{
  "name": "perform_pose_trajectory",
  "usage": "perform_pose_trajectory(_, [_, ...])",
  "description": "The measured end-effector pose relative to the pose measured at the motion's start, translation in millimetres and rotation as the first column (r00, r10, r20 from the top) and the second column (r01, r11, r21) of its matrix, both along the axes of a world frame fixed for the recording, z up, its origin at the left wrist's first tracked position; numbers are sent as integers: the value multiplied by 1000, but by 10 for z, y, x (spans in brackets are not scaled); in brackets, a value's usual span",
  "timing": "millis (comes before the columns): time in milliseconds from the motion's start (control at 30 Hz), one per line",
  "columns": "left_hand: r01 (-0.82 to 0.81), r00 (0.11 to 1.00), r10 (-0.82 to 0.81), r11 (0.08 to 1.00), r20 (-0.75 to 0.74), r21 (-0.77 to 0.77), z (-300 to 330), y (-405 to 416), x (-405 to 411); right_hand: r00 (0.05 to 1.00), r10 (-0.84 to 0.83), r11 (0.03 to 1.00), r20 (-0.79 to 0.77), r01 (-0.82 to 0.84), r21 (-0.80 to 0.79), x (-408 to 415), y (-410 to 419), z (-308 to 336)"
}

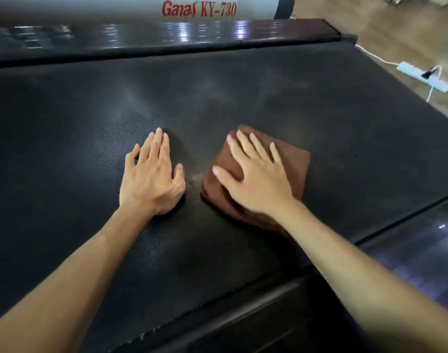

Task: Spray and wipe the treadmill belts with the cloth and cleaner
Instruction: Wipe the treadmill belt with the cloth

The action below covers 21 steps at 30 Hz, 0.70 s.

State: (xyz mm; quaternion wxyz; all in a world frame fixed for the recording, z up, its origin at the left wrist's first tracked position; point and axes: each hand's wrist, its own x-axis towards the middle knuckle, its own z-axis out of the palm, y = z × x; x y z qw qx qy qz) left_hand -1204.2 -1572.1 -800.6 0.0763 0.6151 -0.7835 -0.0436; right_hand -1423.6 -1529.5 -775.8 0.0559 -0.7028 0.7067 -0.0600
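A black textured treadmill belt [243,98] fills most of the view. A folded brown cloth [294,161] lies flat on the belt, right of centre. My right hand [256,177] presses on top of the cloth with its fingers straight and spread. My left hand [151,177] rests flat on the bare belt just left of the cloth, fingers straight and together. No spray bottle is in view.
A glossy black side rail [166,34] runs along the far edge of the belt, with a white housing [200,8] lettered in red behind it. Another glossy rail [421,250] lies at the near right. A white power strip [424,76] with cable lies on the wooden floor at the right.
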Motion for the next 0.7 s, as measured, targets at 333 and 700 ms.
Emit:
perform_pose_trajectory(333, [5,999,-5,1000,-32,-2,-25,5,-9,961,-276,961,0,276,17,-339,-292,24])
perform_pose_trajectory(700, [-38,999,37,999,-37,-25,-29,25,1,885,-466,881,2,464,93,-718,-303,18])
